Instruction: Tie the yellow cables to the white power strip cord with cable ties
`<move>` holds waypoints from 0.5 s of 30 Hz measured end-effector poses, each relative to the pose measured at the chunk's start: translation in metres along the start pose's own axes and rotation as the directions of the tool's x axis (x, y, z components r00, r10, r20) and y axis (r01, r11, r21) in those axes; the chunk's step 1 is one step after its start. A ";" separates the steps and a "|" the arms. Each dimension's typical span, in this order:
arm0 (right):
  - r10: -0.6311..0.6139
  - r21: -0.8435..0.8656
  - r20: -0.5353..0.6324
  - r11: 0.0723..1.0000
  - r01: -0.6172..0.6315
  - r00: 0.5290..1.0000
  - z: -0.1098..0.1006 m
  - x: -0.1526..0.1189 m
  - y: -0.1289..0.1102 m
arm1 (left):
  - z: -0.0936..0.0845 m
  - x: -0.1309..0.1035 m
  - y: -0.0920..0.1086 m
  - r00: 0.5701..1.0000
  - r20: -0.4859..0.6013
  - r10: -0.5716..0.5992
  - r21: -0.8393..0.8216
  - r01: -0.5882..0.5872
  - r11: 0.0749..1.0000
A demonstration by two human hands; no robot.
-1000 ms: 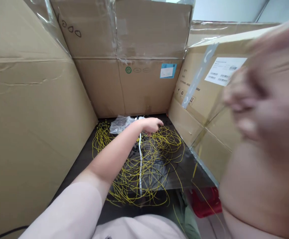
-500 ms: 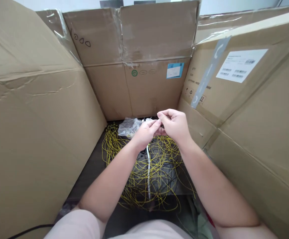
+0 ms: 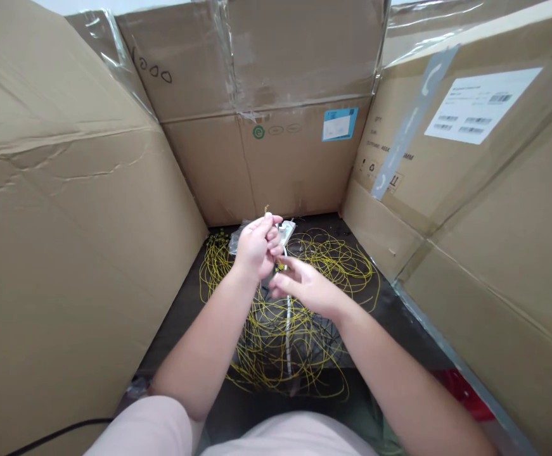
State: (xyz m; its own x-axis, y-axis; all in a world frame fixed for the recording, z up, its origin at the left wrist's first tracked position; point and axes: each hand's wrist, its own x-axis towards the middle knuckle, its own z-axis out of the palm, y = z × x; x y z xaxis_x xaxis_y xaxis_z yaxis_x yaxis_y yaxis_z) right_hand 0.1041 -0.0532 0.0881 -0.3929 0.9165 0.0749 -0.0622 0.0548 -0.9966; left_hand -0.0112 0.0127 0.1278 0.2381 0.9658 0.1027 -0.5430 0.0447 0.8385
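Yellow wires (image 3: pixel 337 256) lie in a loose tangle over the dark table (image 3: pixel 180 304). Above them my left hand (image 3: pixel 257 246) is closed, with a small yellowish wire end (image 3: pixel 266 209) poking up from its pinched thumb and finger. Just below and to the right, my right hand (image 3: pixel 304 288) has its fingers apart near a small yellow piece under my left hand; the fingertips are slightly blurred. Behind my left hand sits a white device (image 3: pixel 286 232), partly hidden, with a white cable (image 3: pixel 288 335) running toward me.
Tall cardboard boxes stand at the left (image 3: pixel 66 253), back (image 3: pixel 295 171) and right (image 3: pixel 485 240). A crumpled clear plastic bag (image 3: pixel 235 239) lies behind my left hand. Something red (image 3: pixel 463 394) shows at the lower right, and a black cable (image 3: pixel 61 432) at the lower left.
My hands, which were pinched together, have separated. The left has moved left and turned upright; the right has moved down and left, its fingers opened. The view has tilted slightly, showing more wires at right.
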 end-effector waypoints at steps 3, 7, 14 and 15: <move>0.152 -0.065 0.049 0.987 -0.149 0.987 -0.004 -0.020 0.004 | -0.021 0.015 0.013 0.991 -0.120 0.063 0.033 -0.060 0.998; 0.124 -0.349 -0.094 0.925 -0.149 0.988 -0.031 -0.044 -0.016 | -0.066 0.032 0.019 0.909 -0.384 0.162 0.234 -0.074 0.969; -0.015 -0.695 -0.270 0.695 -0.184 0.963 -0.052 -0.081 -0.060 | -0.120 0.040 0.001 0.831 -0.520 0.200 0.390 0.023 0.920; -0.019 -0.713 -0.300 0.669 -0.211 0.954 -0.050 -0.085 -0.063 | -0.123 0.041 -0.002 0.821 -0.532 0.206 0.421 0.045 0.906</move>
State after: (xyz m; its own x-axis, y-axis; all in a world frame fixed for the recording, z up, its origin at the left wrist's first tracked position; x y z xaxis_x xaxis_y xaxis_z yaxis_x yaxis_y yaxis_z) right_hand 0.1874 -0.1145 0.1424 -0.0980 0.9920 0.0802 0.6952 0.1258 -0.7077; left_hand -0.0996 0.0832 0.0649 -0.3445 0.9384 -0.0272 -0.1420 -0.0235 0.9896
